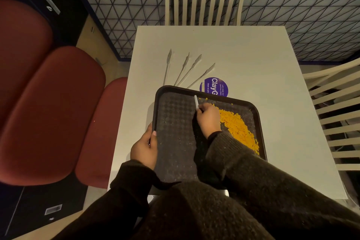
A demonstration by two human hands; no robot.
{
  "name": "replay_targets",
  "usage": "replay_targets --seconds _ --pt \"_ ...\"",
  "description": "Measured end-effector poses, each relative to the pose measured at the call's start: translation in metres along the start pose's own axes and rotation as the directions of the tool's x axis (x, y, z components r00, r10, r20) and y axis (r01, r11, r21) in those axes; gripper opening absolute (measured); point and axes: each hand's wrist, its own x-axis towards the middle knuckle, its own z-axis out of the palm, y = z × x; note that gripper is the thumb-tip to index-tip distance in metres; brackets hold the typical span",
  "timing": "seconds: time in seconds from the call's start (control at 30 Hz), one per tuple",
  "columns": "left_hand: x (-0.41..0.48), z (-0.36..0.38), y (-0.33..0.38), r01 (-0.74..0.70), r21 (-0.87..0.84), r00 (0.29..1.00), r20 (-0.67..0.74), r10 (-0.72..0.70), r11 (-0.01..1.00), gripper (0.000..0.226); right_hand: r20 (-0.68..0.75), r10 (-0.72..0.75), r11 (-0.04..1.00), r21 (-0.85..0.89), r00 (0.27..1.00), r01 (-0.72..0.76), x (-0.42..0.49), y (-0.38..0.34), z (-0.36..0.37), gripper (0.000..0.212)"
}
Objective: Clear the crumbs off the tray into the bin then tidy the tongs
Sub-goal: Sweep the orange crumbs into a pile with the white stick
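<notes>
A dark textured tray [175, 142] lies on the white table [253, 64]. Orange crumbs [237, 128] are heaped along the tray's right side. My left hand [145, 148] grips the tray's left rim. Over the tray's middle, my right hand [208, 119] is closed around a thin white handle [196, 101] that sticks up toward the far rim; the tool's working end is hidden under the hand. Two pairs of metal tongs [187, 70] lie spread on the table just beyond the tray's far edge. No bin can be made out with certainty.
A round purple sticker [216, 85] sits on the table behind the tray. A white slatted chair [204, 0] stands at the far side, another [335, 113] at the right. Red padded seats [48, 103] are at the left. A metallic object [224, 193] peeks out below the tray.
</notes>
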Motion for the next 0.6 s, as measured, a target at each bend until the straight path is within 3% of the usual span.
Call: replay_targets --seconds 0.43,0.6 --pt "0.004 0.001 -0.007 -0.006 -0.002 1.000 -0.024 0.006 1.000 0.040 -0.181 0.248 0.965 -0.037 0.952 -0.259 0.024 0.052 -0.043 0.019" --pt "0.009 -0.001 -0.004 -0.036 0.014 0.999 -0.014 0.036 0.999 0.034 -0.167 0.208 0.978 0.046 0.964 -0.203 0.007 0.041 -0.036 0.012"
